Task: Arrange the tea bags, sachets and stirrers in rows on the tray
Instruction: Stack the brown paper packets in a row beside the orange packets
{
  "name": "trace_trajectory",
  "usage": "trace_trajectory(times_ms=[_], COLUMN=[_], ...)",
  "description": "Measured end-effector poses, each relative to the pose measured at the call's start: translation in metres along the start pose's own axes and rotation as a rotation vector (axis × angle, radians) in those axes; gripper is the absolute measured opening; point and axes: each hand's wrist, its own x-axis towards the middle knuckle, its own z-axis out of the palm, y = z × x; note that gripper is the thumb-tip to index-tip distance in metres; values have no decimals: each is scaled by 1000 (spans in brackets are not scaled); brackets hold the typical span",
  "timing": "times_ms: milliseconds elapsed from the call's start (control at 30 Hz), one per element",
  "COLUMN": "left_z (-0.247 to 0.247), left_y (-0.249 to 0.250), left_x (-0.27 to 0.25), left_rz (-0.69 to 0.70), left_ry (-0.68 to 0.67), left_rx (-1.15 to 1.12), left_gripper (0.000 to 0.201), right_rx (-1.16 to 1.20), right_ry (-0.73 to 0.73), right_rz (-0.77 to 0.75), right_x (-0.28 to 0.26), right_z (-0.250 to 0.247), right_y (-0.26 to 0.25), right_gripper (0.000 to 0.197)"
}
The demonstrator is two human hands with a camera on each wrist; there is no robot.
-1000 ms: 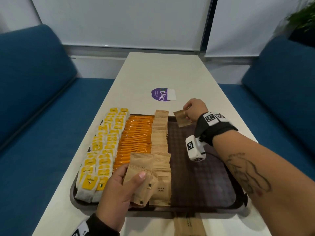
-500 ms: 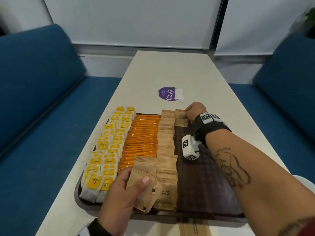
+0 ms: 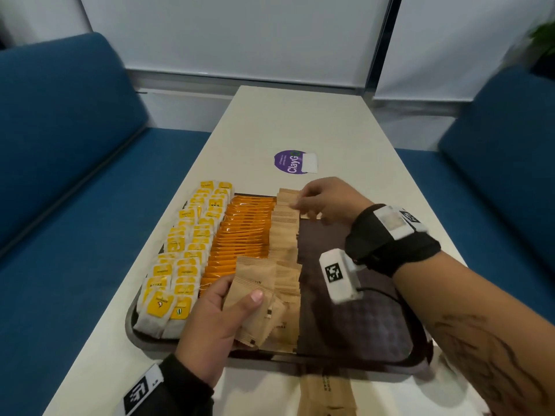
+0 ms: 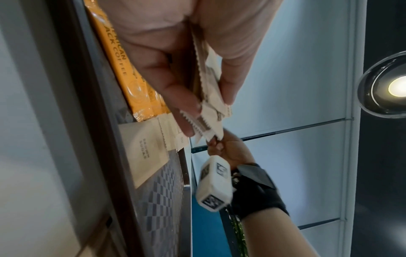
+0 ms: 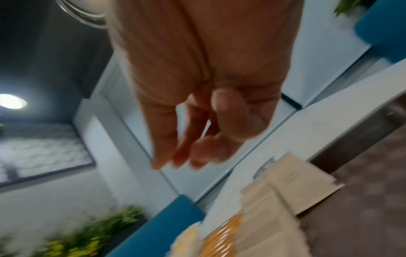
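Observation:
A dark brown tray point(image 3: 360, 325) carries rows running away from me: yellow tea bags point(image 3: 183, 265) on the left, orange coffee sachets point(image 3: 243, 235), then brown sugar sachets point(image 3: 283, 235). My left hand point(image 3: 240, 291) grips a fanned stack of brown sachets point(image 3: 255, 283) over the tray's near end; the left wrist view shows this stack point(image 4: 208, 97) pinched between thumb and fingers. My right hand point(image 3: 303, 202) hovers at the tray's far end, fingers loosely curled and empty point(image 5: 197, 153). A single brown sachet point(image 5: 303, 182) lies on the tray below it, right of the brown row.
The tray's right half is bare patterned surface. Brown paper packets point(image 3: 327, 388) lie on the white table point(image 3: 300, 121) at its near edge. A purple sticker point(image 3: 292, 162) sits beyond the tray. Blue sofas point(image 3: 60, 175) flank the table on both sides.
My right hand brought a brown sachet down to the tray's far end beside the brown row and let go of it. The left hand kept its stack in place.

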Motion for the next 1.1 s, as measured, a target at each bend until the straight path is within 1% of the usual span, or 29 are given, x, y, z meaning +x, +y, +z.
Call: trace_trajectory(times_ms=[67, 100, 133, 167, 233, 267, 333, 400, 500, 567, 700, 767, 800, 867, 900, 933, 967, 1000, 1033, 1100], left_z=[2, 3, 4, 5, 6, 5, 3, 1, 1, 2, 3, 2, 2, 1, 0, -1, -2, -5, -7, -10], left_y=[0, 0, 0, -1, -1, -1, -2, -3, -2, -1, -1, -1, -2, -3, -3, -3, -3, -4, -5, -9], left_x=[0, -1, -1, -2, -3, -4, -5, -7, -9, -9, -10, -10, -11, -11, -12, -12, -13, -13, -13, -13], left_rz=[23, 35, 46, 58, 75, 82, 91, 100, 112, 121, 130, 135, 136, 134, 130, 124, 116, 108, 99, 78], left_ry=[-8, -12, -17, -24, -33, -32, -27, -28, -25, -22, -23, -15, -12, -11, -12, -11, -9, -6, -1, 16], left_rx=[17, 22, 26, 29, 29, 26, 14, -1, -15, -20, -12, -16, -15, -10, -6, -4, -3, -5, -10, -14], left_gripper=[40, 41, 42, 44, 44, 43, 40, 39, 38, 37, 37, 37, 37, 37, 37, 37, 37, 35, 34, 34], right_rx=[-13, -64, -121, -162, -144, -89, 67, 194, 273, 297, 214, 211, 234, 291, 312, 335, 357, 378, 384, 313], right_ry=[-303, -417, -486, -507, -457, -416, -341, -298, -318, -349, -341, -359, -356, -285, -214, -123, -22, 73, 163, 305], right_rz=[-1, 8, 11, 2, -26, -27, -11, 3, 7, 11, 20, 21, 27, 50, 64, 82, 94, 107, 120, 145], right_x=[-29, -40, -48, -54, -63, -66, -69, -72, -77, -81, -86, -85, -86, -85, -81, -76, -67, -59, -47, -22], right_z=[9, 13, 17, 20, 25, 26, 26, 25, 29, 32, 32, 32, 33, 36, 34, 31, 25, 18, 10, -7], right_y=[-18, -24, -26, -28, -27, -25, -21, -17, -14, -13, -15, -14, -14, -10, -6, -3, 0, 3, 7, 17], right_gripper=[17, 17, 17, 17, 13, 11, 14, 15, 13, 15, 26, 25, 22, 11, 14, 17, 15, 7, 5, 18])
